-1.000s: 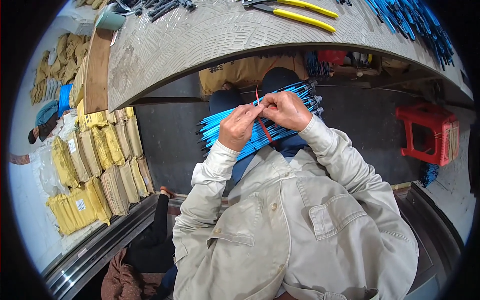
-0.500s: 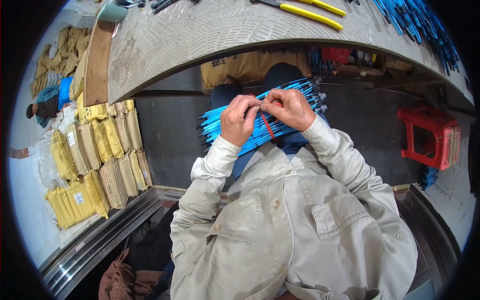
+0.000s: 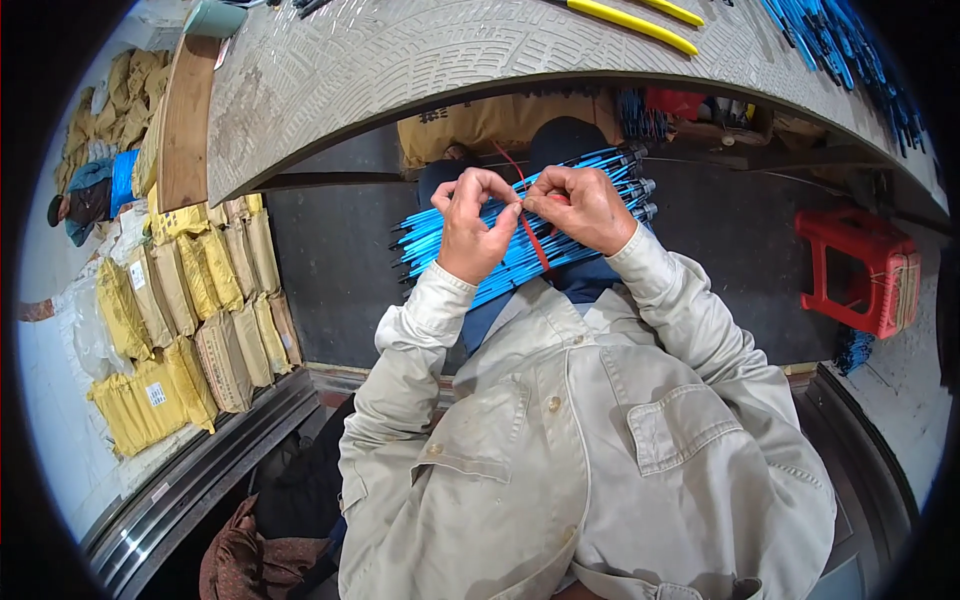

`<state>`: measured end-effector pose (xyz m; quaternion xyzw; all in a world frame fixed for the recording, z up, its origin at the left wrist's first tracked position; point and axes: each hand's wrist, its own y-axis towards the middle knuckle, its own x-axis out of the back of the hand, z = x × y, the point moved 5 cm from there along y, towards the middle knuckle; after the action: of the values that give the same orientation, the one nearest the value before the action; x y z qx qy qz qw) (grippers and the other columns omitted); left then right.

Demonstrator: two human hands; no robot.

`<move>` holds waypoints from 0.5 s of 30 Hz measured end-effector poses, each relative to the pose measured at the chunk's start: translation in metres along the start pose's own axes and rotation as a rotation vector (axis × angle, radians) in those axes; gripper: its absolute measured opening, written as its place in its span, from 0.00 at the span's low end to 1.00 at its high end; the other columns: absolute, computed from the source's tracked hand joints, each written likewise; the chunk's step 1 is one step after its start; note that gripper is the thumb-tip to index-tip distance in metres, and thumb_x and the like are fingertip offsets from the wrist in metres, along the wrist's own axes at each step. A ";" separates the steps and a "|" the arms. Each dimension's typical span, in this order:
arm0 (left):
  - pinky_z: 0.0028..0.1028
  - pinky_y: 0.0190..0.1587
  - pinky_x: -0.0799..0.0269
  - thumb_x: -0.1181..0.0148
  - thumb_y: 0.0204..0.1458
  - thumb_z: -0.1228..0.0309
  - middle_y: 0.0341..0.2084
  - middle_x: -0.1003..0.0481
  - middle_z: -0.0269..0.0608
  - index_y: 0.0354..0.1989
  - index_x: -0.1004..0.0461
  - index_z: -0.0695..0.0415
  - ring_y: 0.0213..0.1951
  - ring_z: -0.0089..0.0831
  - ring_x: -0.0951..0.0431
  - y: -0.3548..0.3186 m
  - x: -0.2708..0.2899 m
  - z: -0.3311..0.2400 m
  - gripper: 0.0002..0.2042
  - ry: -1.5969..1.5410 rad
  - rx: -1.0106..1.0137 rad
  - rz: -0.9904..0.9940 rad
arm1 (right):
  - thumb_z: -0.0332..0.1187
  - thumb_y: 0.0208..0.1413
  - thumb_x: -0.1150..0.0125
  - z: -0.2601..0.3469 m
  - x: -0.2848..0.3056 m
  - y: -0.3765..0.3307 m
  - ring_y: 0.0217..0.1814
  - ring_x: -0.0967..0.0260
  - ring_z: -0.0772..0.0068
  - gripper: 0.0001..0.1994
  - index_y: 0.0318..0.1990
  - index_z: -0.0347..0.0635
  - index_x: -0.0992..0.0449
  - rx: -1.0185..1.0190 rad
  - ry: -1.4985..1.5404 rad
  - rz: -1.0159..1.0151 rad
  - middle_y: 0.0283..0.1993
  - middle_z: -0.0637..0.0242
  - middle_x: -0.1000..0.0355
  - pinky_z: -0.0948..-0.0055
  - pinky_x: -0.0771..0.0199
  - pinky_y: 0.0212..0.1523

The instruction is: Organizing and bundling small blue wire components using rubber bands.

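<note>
Across my lap lies a bundle of thin blue rods (image 3: 478, 280) with black tips at the left and dark and grey fittings at the right. A red tie strip (image 3: 534, 246) runs round the middle of the bundle, and one loose end sticks up beyond my hands. My left hand (image 3: 473, 225) pinches at the strip above the rods, thumb and forefinger bent together. Close against it, my right hand (image 3: 585, 208) is closed with its fingertips pinched on the same strip. The exact grip point is partly hidden by the fingers.
A grey patterned worktop (image 3: 400, 90) spans the front, bearing yellow-handled pliers (image 3: 640, 25) and more blue rods (image 3: 840, 50). Yellow and brown packages (image 3: 190, 300) are stacked at left, near another person (image 3: 85, 205). A red plastic stool (image 3: 858, 270) stands at right.
The strip's loose end now rises above my hands. My left hand has shifted slightly, its fingers arched higher, while my right hand stays nearly in place. The view has moved a little.
</note>
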<state>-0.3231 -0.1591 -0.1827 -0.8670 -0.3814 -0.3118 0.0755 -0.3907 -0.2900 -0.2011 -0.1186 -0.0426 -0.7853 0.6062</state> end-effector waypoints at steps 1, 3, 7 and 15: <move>0.35 0.55 0.55 0.44 0.39 0.75 0.26 0.29 0.29 0.33 0.32 0.55 0.29 0.26 0.31 0.001 0.001 0.001 0.10 -0.001 0.004 -0.002 | 0.28 0.43 0.39 -0.001 -0.001 0.000 0.13 0.50 0.84 0.04 0.23 0.37 0.25 -0.001 -0.001 0.004 0.12 0.75 0.38 0.83 0.50 0.15; 0.32 0.53 0.51 0.44 0.40 0.76 0.26 0.30 0.30 0.35 0.33 0.56 0.30 0.24 0.31 0.004 -0.002 0.008 0.11 -0.152 0.067 0.113 | 0.27 0.43 0.39 -0.001 -0.002 0.001 0.13 0.50 0.83 0.03 0.23 0.38 0.25 -0.001 -0.024 -0.005 0.12 0.75 0.38 0.83 0.50 0.15; 0.28 0.48 0.44 0.45 0.41 0.77 0.26 0.30 0.31 0.37 0.34 0.58 0.30 0.22 0.32 0.010 0.000 0.015 0.12 -0.398 0.173 0.268 | 0.27 0.43 0.39 0.000 -0.003 0.002 0.14 0.49 0.83 0.02 0.24 0.38 0.25 0.002 -0.084 -0.022 0.12 0.74 0.38 0.82 0.50 0.15; 0.14 0.30 0.37 0.45 0.43 0.80 0.24 0.29 0.35 0.34 0.31 0.62 0.27 0.19 0.31 0.022 -0.006 0.029 0.08 -0.742 0.431 0.395 | 0.26 0.43 0.38 0.010 -0.001 -0.002 0.14 0.49 0.80 0.02 0.26 0.40 0.24 0.151 -0.149 -0.182 0.15 0.73 0.39 0.81 0.50 0.15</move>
<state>-0.2967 -0.1674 -0.2071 -0.9403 -0.2666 0.1258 0.1701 -0.3911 -0.2860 -0.1918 -0.1264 -0.1569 -0.8206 0.5348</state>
